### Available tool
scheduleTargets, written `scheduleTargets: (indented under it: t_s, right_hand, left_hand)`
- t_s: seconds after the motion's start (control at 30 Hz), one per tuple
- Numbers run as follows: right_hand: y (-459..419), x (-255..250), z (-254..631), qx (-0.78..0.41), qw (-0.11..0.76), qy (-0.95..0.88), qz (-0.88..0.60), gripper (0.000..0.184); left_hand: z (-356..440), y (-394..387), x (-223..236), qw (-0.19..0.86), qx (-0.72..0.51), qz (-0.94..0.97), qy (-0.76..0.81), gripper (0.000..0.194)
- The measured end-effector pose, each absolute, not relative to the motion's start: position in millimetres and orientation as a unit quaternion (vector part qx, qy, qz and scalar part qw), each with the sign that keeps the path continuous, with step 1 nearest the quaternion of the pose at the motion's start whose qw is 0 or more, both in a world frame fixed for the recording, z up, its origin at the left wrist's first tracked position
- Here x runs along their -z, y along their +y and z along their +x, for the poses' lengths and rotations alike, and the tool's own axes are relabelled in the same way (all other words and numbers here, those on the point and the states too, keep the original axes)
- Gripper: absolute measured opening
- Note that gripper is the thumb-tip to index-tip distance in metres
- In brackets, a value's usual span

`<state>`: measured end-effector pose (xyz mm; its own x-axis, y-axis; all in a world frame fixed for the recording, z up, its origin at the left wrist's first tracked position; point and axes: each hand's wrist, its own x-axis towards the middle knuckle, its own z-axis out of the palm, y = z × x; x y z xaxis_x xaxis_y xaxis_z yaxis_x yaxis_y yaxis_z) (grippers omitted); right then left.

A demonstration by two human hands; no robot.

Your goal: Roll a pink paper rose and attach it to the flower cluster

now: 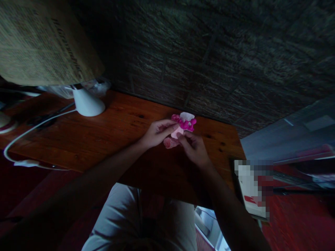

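Note:
My left hand (157,133) and my right hand (195,148) meet above the wooden table. Between them is a light pink, petal-like piece (177,132), thin and rounded, and the fingers of both hands pinch its edges. Just behind it are bright magenta petal-like pieces (184,124) and a whitish-pink piece (187,116). A duller pink piece (168,142) shows below the fingers. Whether these pieces lie on the table or are joined to the held one, I cannot tell. The fingertips partly cover the light pink piece.
A lamp with a white base (89,103) and a printed shade (47,42) stands at the left of the wooden table (123,115). Its white cable (24,130) hangs over the front edge. A dark brick-patterned wall (183,62) rises behind. A partly pixelated pale object (251,191) is at the right.

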<state>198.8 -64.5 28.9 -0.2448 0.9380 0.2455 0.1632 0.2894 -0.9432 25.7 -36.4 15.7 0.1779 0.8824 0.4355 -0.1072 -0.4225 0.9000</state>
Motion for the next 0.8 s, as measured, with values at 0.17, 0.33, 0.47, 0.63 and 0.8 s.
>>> scheduleTargets:
  t_s: [0.17,0.33,0.47,0.63,0.8]
  right_hand:
    - [-63.1,-27.9,201.5,-0.425,0.436,-0.685,-0.401,0.041]
    - [-60.8,-26.9,199.0,-0.453,0.489,-0.629,-0.4,0.027]
    - [-58.2,-24.3,199.4,-0.459,0.515,-0.58,-0.433,0.027]
    - [-56.2,-21.2,200.5,-0.43,0.54,-0.554,-0.465,0.029]
    - [-57.1,-19.0,199.2,-0.411,0.549,-0.558,-0.467,0.026]
  left_hand:
    - [23.1,-35.6,-18.5,0.462,-0.551,0.622,0.308,0.025]
    - [22.8,-33.4,-17.2,0.428,-0.56,0.639,0.307,0.026]
    - [25.5,-32.9,-13.4,0.444,-0.558,0.633,0.302,0.025]
    - [27.5,-32.6,-9.9,0.463,-0.556,0.617,0.311,0.023]
    - [26.5,-33.5,-10.4,0.45,-0.553,0.622,0.323,0.021]
